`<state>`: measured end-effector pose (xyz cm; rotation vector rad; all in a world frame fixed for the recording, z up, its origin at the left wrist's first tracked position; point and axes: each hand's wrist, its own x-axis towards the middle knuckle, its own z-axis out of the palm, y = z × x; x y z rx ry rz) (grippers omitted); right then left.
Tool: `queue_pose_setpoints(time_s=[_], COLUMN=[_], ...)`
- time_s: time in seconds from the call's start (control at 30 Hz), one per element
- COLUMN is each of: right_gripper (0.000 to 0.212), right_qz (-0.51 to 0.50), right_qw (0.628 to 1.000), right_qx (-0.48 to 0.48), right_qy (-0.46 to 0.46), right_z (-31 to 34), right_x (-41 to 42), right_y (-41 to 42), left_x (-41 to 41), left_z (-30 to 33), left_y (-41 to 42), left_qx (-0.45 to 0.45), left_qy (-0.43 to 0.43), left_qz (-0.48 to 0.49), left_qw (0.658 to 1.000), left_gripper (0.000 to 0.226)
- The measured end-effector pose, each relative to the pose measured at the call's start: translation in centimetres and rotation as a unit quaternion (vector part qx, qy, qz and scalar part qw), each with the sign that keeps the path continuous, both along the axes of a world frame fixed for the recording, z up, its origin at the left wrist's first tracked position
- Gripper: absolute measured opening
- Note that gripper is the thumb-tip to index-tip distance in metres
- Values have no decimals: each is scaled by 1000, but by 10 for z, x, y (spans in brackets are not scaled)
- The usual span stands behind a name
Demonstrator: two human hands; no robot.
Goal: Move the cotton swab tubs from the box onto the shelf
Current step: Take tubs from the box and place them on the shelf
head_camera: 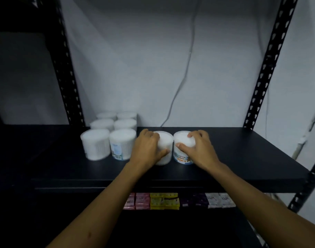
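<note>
Two white cotton swab tubs stand side by side on the black shelf (pixel 242 158). My left hand (pixel 147 149) grips the left tub (pixel 165 140), fingers over its top and thumb on its front. My right hand (pixel 198 149) grips the right tub (pixel 181 140), whose label reads "cotton buds". Both tubs rest upright on the shelf board. To their left, several more tubs (pixel 110 135) stand in two rows running toward the wall. The box is not in view.
Black slotted uprights (pixel 267 68) frame the shelf at left and right. A grey cable (pixel 181 83) hangs down the white wall behind. On the lower shelf lie several small packs (pixel 164 201), pink, yellow, purple and white. Bare board lies right of my right hand.
</note>
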<state>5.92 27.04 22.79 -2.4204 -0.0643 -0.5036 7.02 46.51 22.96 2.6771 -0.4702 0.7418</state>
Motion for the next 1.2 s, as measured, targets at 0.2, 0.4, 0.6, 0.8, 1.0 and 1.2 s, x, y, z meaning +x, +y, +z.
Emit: queue_pose_setpoints(time_s=[0.2,0.4,0.6,0.8,1.0,1.2], right_gripper=[45,53,46,46,51,50], right_qz=[2,14,11,11,-7,-18], right_qw=[991,982,975,979,979,980], right_qx=[-128,-185,-221,-199,-192,-183], right_qy=[-28,-18,-18,-40,-67,-78], right_z=[-4,-5,-1,-5,-12,-15], right_x=[46,89,134,173,193,195], right_y=[4,21,30,36,43,46], left_x=[44,91,132,170,195,196], left_z=[28,54,62,52,40,44], left_y=[-9,-9,-1,9,13,16], left_qx=[163,231,235,165,103,76], left_qy=[64,137,153,159,144,139], left_qz=[63,74,67,84,112,120], left_qw=[983,960,957,970,978,980], left_gripper=[34,33,34,30,32,40])
